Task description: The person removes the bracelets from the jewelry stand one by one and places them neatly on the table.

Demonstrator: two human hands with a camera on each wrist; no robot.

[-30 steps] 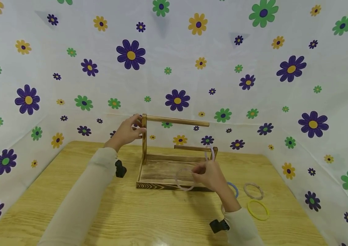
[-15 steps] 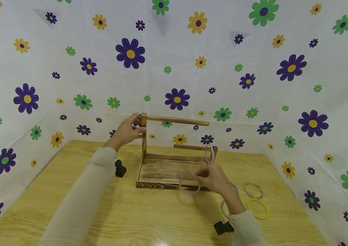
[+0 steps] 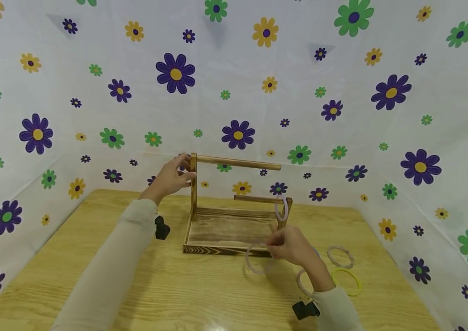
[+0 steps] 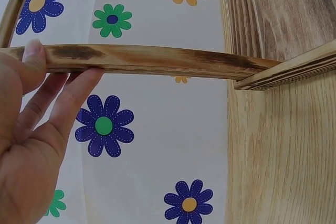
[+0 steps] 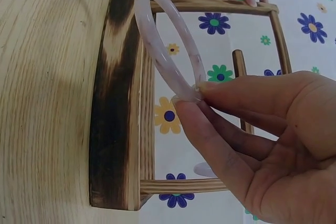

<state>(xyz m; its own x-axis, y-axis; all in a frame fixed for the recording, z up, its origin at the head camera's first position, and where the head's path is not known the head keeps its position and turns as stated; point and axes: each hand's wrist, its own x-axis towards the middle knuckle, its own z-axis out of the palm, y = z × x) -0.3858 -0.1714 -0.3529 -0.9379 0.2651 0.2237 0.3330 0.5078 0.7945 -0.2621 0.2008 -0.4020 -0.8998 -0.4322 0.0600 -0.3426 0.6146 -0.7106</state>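
In the head view, my left hand grips the upright post of a wooden stand. The left wrist view shows the thumb on one side of that post and fingertips on the other. My right hand pinches a pale lilac, translucent bangle between thumb and fingertips. It is held up before the front edge of the stand's base. Another lilac bangle hangs on the lower rod, near its right post. The upper rod carries nothing.
Right of the stand, a yellow bangle and a greyish bangle lie on the wooden table. A pale bangle and a blue bangle are partly hidden by my right wrist. A flowered cloth surrounds the table.
My right hand has moved right and a little toward me, carrying the lilac bangle away from over the base. The left hand stays on the post.
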